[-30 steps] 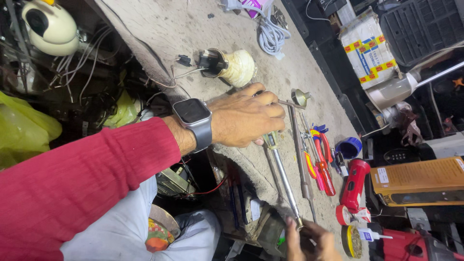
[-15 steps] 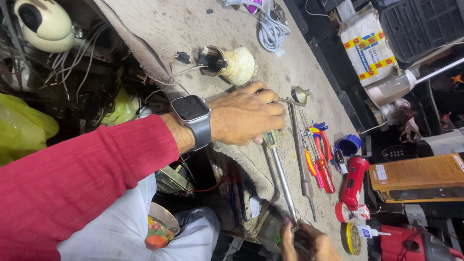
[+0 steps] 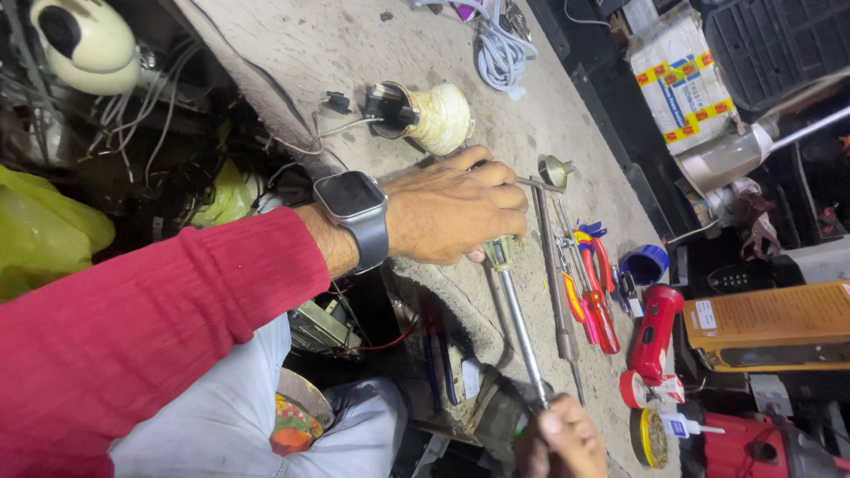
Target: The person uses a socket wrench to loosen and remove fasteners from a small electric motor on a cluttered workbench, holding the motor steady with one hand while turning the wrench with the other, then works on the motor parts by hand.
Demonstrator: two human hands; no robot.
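A: Desk [image 3: 354,53] is rough grey concrete, pitted, running diagonally. Its near edge drops into a dark gap full of wires. Bare room only in the upper middle; the far edge is crowded by a taped white sack [image 3: 677,75] and a brown cardboard box [image 3: 770,323].

B: Hands?

A: Left hand [image 3: 456,212], red sleeve and dark smartwatch [image 3: 354,208], lies knuckles-up at the near edge, fingers curled shut round the yellow-green handle of a long screwdriver [image 3: 518,323]. Steel shaft runs along the near edge to the right hand [image 3: 558,443], which is closed round the tip end, mostly cut off by the frame.

B: Around it?

A: Just beyond the left hand: a cream thread-wound coil [image 3: 438,115] with a black plug. Beside the shaft, close and parallel: a plain steel rod [image 3: 553,265], then red-and-yellow-handled pliers [image 3: 593,292]. Past those, a glossy red torch [image 3: 655,332], a blue cap [image 3: 646,264], a red tape roll [image 3: 633,389]. Small brass funnel [image 3: 555,168] at the left fingertips. Tight on that side.
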